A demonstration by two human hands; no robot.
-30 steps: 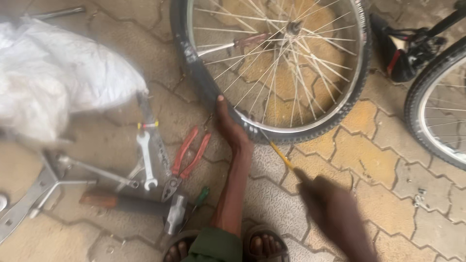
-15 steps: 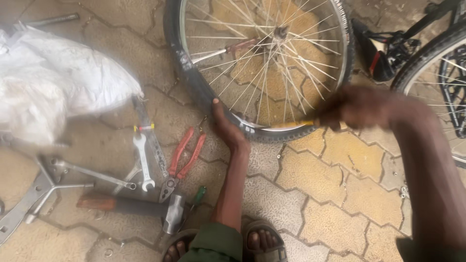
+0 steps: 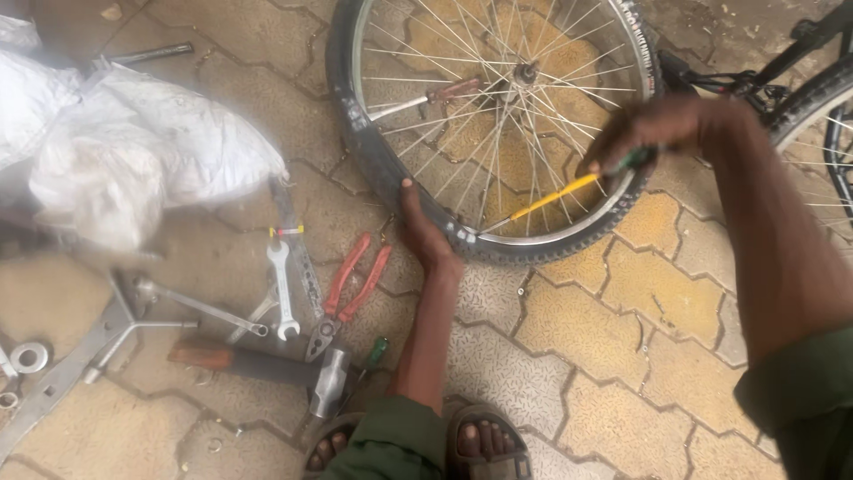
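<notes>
A bicycle wheel [image 3: 373,160] with a black tyre and bright spokes lies flat on the paving. My left hand [image 3: 425,233] presses down on the tyre's near edge, fingers on the rubber. My right hand [image 3: 662,133] is closed on the green handle of a screwdriver [image 3: 555,197] with a yellow shaft. The shaft's tip sits at the rim's inner edge, a short way right of my left hand.
Red-handled pliers [image 3: 348,289], a spanner [image 3: 282,289], a hammer [image 3: 267,366] and other metal tools lie left of my arm. A white sack [image 3: 133,147] is at the far left. Another bicycle [image 3: 813,98] stands at the right. My sandalled feet [image 3: 484,444] are below.
My right hand swung from low near my knee up to the wheel's right side, bringing the screwdriver's tip to the rim. My left hand stayed on the tyre.
</notes>
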